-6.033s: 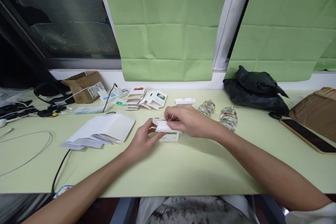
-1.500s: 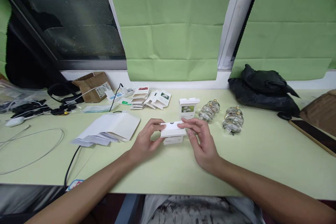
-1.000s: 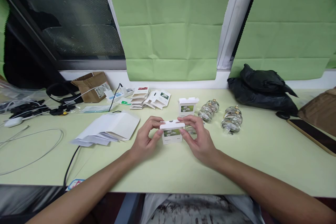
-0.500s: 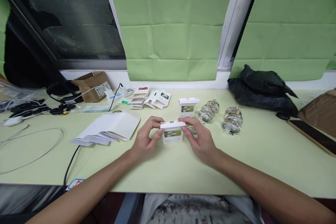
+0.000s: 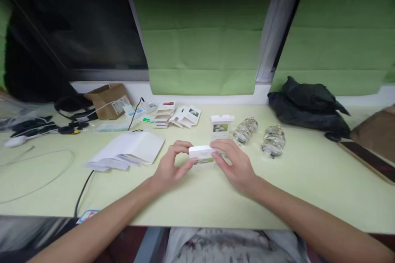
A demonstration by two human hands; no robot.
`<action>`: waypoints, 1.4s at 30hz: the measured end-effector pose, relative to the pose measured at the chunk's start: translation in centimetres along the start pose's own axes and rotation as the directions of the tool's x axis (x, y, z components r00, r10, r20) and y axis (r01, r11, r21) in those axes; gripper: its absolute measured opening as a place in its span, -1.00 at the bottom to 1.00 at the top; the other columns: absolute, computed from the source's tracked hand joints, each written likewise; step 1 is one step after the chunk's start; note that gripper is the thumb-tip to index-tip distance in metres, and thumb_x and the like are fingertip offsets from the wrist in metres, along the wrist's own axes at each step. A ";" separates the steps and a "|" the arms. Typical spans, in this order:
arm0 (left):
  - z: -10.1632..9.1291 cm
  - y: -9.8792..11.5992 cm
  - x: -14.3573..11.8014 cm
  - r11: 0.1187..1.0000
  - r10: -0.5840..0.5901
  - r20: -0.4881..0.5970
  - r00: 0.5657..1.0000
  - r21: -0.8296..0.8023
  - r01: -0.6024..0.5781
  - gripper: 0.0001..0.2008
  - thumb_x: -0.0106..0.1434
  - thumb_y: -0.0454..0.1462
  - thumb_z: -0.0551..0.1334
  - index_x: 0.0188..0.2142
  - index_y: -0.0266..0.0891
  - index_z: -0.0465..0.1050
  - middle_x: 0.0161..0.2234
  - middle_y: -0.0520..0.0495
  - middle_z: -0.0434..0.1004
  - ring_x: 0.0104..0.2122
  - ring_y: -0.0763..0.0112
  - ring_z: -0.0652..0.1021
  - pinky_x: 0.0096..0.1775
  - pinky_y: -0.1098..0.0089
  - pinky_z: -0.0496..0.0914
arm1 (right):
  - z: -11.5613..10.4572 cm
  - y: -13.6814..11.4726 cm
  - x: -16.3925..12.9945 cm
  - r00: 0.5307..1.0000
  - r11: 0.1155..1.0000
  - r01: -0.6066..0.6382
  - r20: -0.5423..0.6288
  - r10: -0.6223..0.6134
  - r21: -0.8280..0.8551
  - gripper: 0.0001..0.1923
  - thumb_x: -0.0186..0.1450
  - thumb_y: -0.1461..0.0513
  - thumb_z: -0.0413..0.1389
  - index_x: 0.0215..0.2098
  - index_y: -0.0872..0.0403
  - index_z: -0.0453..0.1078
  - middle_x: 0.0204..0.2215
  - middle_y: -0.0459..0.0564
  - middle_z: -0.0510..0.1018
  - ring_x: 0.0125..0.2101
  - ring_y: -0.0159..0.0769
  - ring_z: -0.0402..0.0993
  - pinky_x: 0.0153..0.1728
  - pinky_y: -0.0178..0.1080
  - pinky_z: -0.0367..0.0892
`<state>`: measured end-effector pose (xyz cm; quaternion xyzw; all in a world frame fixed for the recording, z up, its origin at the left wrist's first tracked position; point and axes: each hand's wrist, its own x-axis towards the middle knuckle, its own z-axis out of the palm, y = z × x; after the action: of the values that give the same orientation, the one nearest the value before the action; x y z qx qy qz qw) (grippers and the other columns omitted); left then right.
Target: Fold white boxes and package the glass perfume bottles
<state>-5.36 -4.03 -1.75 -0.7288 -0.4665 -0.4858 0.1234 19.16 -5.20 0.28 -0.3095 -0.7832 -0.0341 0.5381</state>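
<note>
A small white carton [image 5: 202, 153] with a green picture on its front is between my two hands, low over the table. My left hand [image 5: 174, 160] pinches its left end, thumb at the front and fingers behind the top edge. At the right end, my right hand [image 5: 233, 162] grips it the same way. A white panel with faint print covers the upper part of the picture. Just behind stands a second white carton [image 5: 220, 126] of the same look, its top flaps up. Glass ornaments [image 5: 245, 130] with gold tips lie beside it.
Another glass ornament [image 5: 273, 141] lies further right. Left of my hands is a pile of white paper sheets [image 5: 132, 150]. Flat folded cartons [image 5: 185, 116], a brown box [image 5: 108, 100] and cables are at the back left. Black bags [image 5: 308, 107] and a phone [image 5: 367, 160] are at right.
The carton's printed panel has come down over the front, hiding part of the picture. My thumbs have shifted slightly inward. The upper part of the view is darker.
</note>
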 end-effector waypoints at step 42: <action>-0.5 -0.9 -0.5 0.791 0.421 0.160 0.893 -0.547 -0.275 -0.48 0.30 -0.22 0.46 0.18 -0.14 0.36 -0.07 -0.18 0.61 -0.06 0.22 0.63 -0.06 0.24 0.56 | -1.1 0.9 -1.3 0.978 0.972 0.090 0.165 -0.128 0.219 -0.74 0.48 0.40 0.10 0.07 0.01 0.42 -0.07 0.11 0.59 -0.07 -0.18 0.58 -0.08 -0.13 0.54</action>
<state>-6.42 -4.16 -2.15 -0.8685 -0.1899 -0.4549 -0.0515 20.81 -5.44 -0.64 -0.2091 -0.8433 0.0472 0.4929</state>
